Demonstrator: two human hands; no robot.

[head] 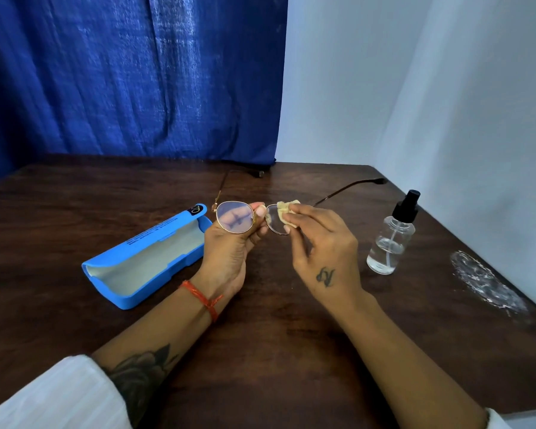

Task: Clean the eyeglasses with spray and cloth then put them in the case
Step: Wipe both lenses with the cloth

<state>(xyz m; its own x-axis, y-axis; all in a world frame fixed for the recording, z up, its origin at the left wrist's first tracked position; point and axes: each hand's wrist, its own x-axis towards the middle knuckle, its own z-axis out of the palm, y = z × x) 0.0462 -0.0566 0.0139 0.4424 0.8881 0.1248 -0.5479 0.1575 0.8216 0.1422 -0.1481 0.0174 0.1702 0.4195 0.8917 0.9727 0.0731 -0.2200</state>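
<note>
Now my left hand [229, 243] gripping the eyeglasses [234, 217] at the bridge, my right hand [322, 239] pinching the cloth [287, 209] against one lens, blue case [143, 255] lying open with nothing inside, spray bottle [390, 239] holding a little clear liquid.

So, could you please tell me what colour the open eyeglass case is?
Bright blue hard case, pale lining, head view.

Left hand [229, 252]: forearm enters from 7 o'clock, palm turned up toward camera, thumb and fingertips pinched together at top, red thread band on wrist, dark tattoo on forearm. Right hand [325, 252]: forearm enters from 5 o'clock, back of hand faces camera, fingers curled and pinched toward 11 o'clock, small tattoo near thumb base. Hands near, not touching.
</note>
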